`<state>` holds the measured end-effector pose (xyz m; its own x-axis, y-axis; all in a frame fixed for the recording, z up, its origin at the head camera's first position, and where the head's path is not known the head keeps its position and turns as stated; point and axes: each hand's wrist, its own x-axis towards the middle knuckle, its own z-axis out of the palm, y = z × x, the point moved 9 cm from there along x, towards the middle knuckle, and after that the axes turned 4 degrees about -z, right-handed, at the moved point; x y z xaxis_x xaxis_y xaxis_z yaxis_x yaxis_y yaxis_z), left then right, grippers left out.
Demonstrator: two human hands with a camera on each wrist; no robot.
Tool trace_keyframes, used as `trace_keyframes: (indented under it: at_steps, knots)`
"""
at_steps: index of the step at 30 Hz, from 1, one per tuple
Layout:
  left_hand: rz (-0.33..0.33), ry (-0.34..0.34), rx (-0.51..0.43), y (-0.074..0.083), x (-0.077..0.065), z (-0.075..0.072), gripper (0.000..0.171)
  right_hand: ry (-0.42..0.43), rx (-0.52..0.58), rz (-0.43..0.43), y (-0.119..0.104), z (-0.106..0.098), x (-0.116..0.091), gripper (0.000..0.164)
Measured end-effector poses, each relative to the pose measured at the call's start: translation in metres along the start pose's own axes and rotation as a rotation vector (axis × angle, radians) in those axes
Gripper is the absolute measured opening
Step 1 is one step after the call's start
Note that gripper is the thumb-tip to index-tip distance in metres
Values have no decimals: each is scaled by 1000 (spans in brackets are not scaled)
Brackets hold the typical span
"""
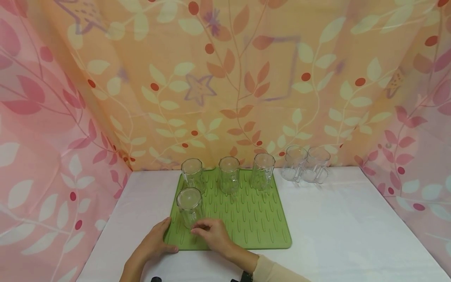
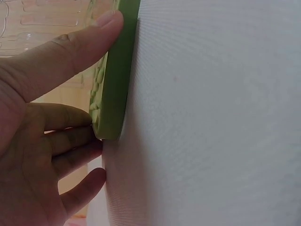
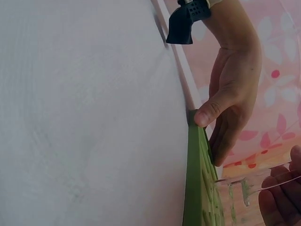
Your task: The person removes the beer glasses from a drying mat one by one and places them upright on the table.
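A clear glass mug [image 1: 189,200] stands upside down near the front left of a green ridged mat [image 1: 248,231]. My right hand [image 1: 215,235] is at its lower front, thumb and curled fingertips holding the glass; the mug's handle [image 3: 245,192] shows beside those fingers in the right wrist view. At the mat's front left corner rests my left hand [image 1: 154,241], its thumb [image 2: 89,47] against the front edge and the other fingers, nearly straight, along the left side. Behind, three more upturned mugs [image 1: 192,174] [image 1: 229,176] [image 1: 263,172] line the mat's back edge.
Two glass mugs [image 1: 295,164] [image 1: 317,166] stand upright side by side on the white table [image 1: 338,219], right of the mat. Patterned cloth [image 1: 225,78] hangs behind and at both sides. Dark gear [image 3: 181,23] is strapped to the left wrist.
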<state>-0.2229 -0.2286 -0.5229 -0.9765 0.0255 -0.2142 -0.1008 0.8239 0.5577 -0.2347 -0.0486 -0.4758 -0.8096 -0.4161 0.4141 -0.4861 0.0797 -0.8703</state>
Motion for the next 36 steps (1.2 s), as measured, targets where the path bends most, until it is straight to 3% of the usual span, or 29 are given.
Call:
trace_keyframes:
  at_steps: [7,23,36]
  knots:
    - [1,-3,-16,2,-2,-1,112,14,-67,-98,-3,-10,0,7]
    - [-11,-4,-22,0,-1,1,115,46,-188,-117,-3,-42,-4,12]
    - [-24,-7,-13,1,-2,1,115,124,-261,-105,0,-69,-4,14]
